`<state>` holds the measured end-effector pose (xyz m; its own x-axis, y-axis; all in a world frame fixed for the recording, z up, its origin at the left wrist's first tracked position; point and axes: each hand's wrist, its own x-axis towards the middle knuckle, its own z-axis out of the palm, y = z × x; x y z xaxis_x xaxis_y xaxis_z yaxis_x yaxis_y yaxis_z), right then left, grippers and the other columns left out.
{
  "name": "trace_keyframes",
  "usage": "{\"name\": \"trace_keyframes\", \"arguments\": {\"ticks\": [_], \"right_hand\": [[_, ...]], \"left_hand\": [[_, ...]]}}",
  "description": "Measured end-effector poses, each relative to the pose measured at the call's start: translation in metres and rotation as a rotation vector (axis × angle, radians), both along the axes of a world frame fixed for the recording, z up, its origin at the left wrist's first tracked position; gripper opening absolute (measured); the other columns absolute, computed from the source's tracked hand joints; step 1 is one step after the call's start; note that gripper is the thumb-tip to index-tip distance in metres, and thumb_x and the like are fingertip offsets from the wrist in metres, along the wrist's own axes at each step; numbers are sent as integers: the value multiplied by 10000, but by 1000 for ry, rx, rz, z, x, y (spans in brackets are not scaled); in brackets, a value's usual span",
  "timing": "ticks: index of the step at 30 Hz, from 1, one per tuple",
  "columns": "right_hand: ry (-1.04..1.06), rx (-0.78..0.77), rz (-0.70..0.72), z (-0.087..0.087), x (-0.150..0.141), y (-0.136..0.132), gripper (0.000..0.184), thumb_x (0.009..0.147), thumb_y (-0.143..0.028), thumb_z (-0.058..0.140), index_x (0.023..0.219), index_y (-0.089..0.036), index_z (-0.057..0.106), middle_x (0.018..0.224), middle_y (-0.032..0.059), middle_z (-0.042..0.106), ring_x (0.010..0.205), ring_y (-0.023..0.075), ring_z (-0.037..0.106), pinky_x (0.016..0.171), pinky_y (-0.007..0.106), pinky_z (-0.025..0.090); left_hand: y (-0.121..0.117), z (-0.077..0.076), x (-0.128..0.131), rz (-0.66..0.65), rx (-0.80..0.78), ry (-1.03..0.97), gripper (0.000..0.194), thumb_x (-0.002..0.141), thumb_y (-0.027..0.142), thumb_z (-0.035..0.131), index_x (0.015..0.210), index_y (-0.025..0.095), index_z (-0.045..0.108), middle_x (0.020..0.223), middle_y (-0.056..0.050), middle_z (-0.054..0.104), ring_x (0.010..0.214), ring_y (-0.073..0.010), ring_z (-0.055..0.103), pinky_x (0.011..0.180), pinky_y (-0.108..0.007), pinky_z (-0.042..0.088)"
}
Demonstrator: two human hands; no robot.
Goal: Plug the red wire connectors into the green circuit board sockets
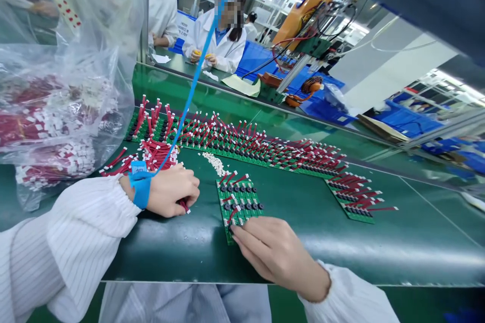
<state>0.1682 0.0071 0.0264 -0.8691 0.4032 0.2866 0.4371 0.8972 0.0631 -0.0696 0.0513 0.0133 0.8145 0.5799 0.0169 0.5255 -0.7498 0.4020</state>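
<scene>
At far left sits a clear plastic bag (56, 111) packed with red leads tipped in white. My left hand (170, 191), wearing a blue wrist strap (141, 186), is closed around a red lead (184, 205), with a loose heap of red leads (157, 156) just behind it. My right hand (275, 255) lies on a green circuit board (237, 202) on the table (341, 247); I can't tell whether those fingers (250, 232) are pinching anything. This looks like the lead-fitting step, and the next move calls for bringing the held lead across to that board, with more populated boards (352, 199) lying further right
</scene>
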Motion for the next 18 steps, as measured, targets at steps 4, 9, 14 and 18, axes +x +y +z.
{"name": "trace_keyframes", "arguments": {"ticks": [4,9,14,18], "right_hand": [[27,-109,-56,-12,15,-9,221,839,-96,367,768,-118,574,526,10,484,477,125,401,437,262,293],[158,-148,-96,-16,15,-23,183,836,-93,379,816,-122,559,559,14,516,500,120,449,466,248,327],[335,-172,-216,-21,-13,-31,165,823,-99,398,851,-135,556,637,32,557,566,126,512,511,242,390],[457,-239,-295,-24,-33,-30,189,817,-108,389,913,-142,549,731,48,574,628,133,542,547,237,450]], "left_hand": [[2,-5,4,-7,7,-5,132,675,92,606,609,172,526,680,33,572,737,-140,474,688,-283,294],[-1,-2,12,-79,268,-70,95,788,131,473,710,144,524,758,-27,557,720,-167,438,640,-304,301],[-4,-4,18,22,433,-308,200,855,132,354,769,117,534,787,-59,564,695,-161,431,616,-294,322],[-5,-6,18,114,434,-452,187,844,115,384,769,130,555,789,-59,538,675,-137,447,598,-257,356]]}}
